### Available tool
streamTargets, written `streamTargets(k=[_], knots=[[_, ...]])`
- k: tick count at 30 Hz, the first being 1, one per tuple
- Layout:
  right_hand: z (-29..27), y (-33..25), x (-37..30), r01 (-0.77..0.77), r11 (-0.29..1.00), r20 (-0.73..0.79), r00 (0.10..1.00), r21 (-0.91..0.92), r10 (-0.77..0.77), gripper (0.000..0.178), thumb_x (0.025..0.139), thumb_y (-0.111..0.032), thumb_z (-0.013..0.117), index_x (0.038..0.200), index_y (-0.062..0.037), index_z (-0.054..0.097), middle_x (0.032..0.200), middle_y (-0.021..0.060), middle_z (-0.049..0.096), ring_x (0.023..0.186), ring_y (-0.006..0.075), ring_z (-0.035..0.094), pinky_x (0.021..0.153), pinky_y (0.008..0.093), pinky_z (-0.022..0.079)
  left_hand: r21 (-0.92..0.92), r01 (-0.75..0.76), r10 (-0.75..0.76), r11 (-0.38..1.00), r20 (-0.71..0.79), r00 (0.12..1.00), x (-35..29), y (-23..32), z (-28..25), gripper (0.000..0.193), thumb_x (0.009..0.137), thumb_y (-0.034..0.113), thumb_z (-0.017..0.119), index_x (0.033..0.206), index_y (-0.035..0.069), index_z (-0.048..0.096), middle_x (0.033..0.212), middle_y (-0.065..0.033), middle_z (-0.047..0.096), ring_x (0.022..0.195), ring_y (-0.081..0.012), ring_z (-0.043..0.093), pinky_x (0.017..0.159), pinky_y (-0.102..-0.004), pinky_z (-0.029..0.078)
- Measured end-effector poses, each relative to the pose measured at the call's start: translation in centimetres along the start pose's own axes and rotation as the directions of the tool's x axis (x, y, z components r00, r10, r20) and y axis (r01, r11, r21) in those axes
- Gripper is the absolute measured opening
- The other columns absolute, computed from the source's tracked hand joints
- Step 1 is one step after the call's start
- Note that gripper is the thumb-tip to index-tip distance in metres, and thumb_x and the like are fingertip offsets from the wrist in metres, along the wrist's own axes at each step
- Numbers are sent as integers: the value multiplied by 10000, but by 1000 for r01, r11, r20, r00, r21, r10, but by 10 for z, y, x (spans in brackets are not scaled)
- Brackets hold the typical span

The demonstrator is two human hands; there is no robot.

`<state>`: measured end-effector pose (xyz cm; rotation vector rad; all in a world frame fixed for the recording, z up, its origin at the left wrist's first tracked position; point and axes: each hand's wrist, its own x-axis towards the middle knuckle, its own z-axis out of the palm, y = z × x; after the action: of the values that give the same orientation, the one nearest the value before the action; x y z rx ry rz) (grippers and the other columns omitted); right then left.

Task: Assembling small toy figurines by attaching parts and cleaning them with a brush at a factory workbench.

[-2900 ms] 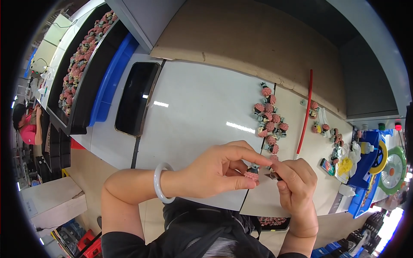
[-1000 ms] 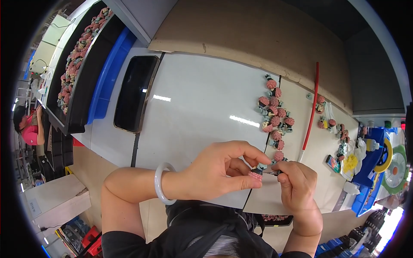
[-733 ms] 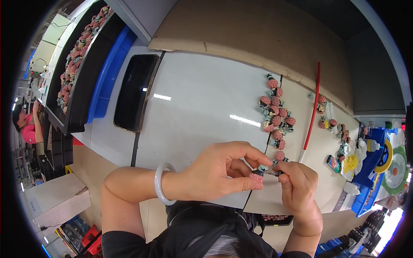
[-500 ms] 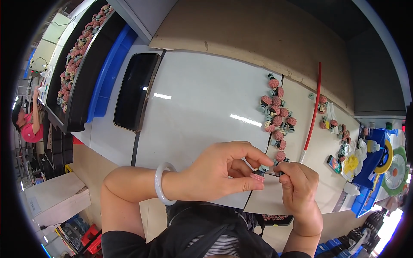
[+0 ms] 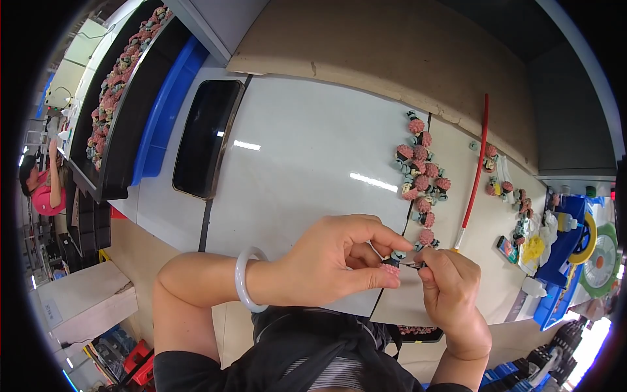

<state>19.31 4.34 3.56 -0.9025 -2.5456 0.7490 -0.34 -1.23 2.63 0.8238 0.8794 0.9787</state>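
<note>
Between thumb and fingers, my left hand pinches a small figurine with a knobbly pink part and dark and blue-grey parts. My right hand is closed just to its right. A thin dark tool with a metallic tip pokes from its fingers toward the figurine; most of it is hidden in the grip. Beyond the hands, a cluster of similar pink and blue-grey figurines lies on the white table. A red-handled brush rests to the right of them, its lower end near my right hand.
A dark phone lies at the left, beside a blue bin and a black tray full of figurines. More figurines, a white bottle and a green fan are at the right. A person in pink works far left.
My right hand has shifted slightly, uncovering more of the red brush's lower end. The left hand and its figurine stay nearly still. The person at far left has raised their arms a little.
</note>
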Motion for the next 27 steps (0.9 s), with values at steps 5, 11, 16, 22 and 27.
streamTargets(k=[5,11,16,22,27], knots=[[-2,3,1,-96,990,118,989,100,84,213,856,-190,507,757,-3,534,637,96,562,521,252,539,492,311,427,55,34,-36,998,42,998,-1,5,-1,336,745,-98,601,1067,-41,520,911,-82,524,880,-194,612,740,-248,519],[0,4,1,-165,898,-23,981,407,190,267,864,-247,496,837,2,588,638,92,557,517,212,517,487,295,409,-69,-44,46,997,17,999,1,-1,0,333,757,-107,577,1073,-28,504,989,-98,518,921,-207,596,777,-264,504],[-3,6,3,157,988,-198,968,1,-153,266,782,-246,581,956,-50,632,694,44,555,588,190,495,523,291,389,-74,-93,94,993,8,996,1,-2,1,335,763,-110,568,1078,-19,500,1019,-105,515,940,-201,581,796,-277,493],[-1,5,4,164,986,-166,972,-26,-166,323,698,-232,657,988,-93,640,707,23,527,593,183,482,520,291,383,-72,-23,25,997,18,1000,1,3,0,342,761,-105,573,1082,-15,495,1019,-100,508,943,-193,577,795,-272,495],[-2,5,4,164,986,-154,974,-28,-167,331,686,-226,664,988,-94,639,705,23,519,592,181,479,519,292,382,-73,-15,17,997,26,1000,1,2,-1,347,761,-106,573,1085,-5,500,1004,-90,505,944,-189,576,797,-275,503]])
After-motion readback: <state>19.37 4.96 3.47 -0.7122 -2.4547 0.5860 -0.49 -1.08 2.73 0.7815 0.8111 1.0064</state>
